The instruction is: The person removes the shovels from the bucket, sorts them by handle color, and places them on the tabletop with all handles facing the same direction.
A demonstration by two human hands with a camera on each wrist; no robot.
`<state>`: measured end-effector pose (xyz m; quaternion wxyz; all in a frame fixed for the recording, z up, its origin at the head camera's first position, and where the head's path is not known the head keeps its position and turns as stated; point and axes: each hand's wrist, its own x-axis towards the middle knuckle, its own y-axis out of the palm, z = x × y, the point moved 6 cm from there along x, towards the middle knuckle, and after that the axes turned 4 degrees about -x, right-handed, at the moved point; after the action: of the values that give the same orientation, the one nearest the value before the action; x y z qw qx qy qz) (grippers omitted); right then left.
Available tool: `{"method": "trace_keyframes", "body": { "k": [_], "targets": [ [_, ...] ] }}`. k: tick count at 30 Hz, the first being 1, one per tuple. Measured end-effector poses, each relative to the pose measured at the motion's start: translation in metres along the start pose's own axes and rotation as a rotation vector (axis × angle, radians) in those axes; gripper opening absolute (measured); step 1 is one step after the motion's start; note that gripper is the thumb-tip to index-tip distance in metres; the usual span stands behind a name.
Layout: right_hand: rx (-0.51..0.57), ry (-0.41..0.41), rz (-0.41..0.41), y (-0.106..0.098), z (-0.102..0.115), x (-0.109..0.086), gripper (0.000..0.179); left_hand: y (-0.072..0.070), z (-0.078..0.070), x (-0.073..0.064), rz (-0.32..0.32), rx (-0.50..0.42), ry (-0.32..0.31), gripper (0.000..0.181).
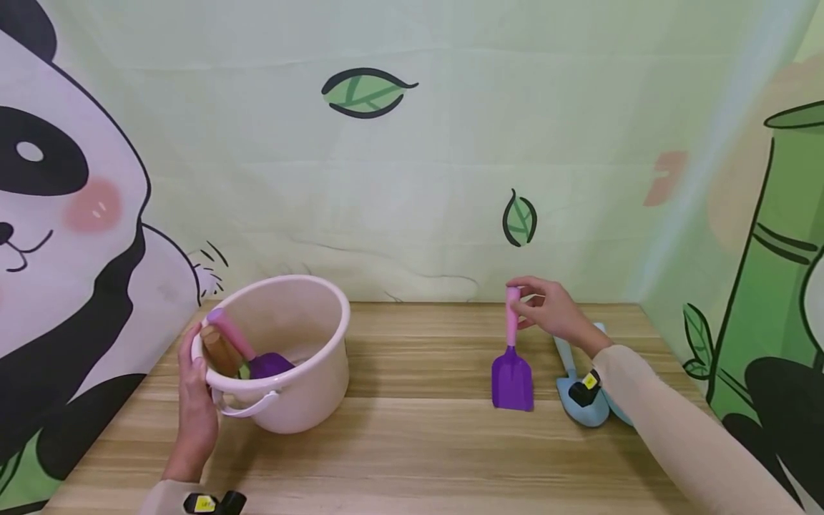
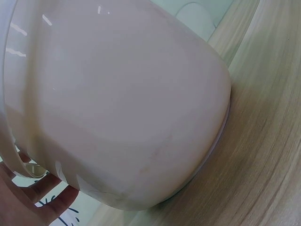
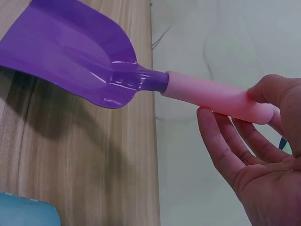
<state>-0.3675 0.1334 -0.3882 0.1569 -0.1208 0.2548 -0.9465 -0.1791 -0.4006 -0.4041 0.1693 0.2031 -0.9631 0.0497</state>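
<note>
My right hand [image 1: 547,304] pinches the pink handle of a toy shovel [image 1: 512,379] near its top end, thumb on one side and fingers on the other. Its purple blade points down, close over the table in the head view. On the left, my left hand [image 1: 196,400] grips the rim of a pale pink bucket [image 1: 315,386], fingers along its outer side. Inside the bucket lie another purple shovel [image 1: 270,365] with a pink handle and a tool with a brown handle [image 1: 220,350], its lower end partly hidden. The bucket's wall fills most of the left wrist view.
Light blue shovels [image 1: 582,404] lie on the wooden table [image 1: 418,450] beneath my right forearm, which partly covers them. A white bail handle [image 1: 247,408] hangs at the bucket's near side. Behind the table's back edge stands a printed cloth backdrop [image 1: 438,179].
</note>
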Motion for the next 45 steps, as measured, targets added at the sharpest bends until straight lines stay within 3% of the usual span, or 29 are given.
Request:
{"method": "trace_keyframes", "body": {
  "k": [15,24,45],
  "targets": [
    [0.05,0.077,0.018,0.008,-0.017,-0.001,0.045,-0.001,0.002,0.0,0.004,-0.044,0.024,0.054],
    [0.047,0.074,0.042,0.012,-0.026,-0.001,0.054,-0.001,0.001,0.001,0.004,-0.078,0.041,0.055],
    [-0.052,0.129,0.104,0.027,-0.03,-0.004,0.05,-0.002,0.002,0.001,0.011,-0.014,0.022,0.054]
  ]
}}
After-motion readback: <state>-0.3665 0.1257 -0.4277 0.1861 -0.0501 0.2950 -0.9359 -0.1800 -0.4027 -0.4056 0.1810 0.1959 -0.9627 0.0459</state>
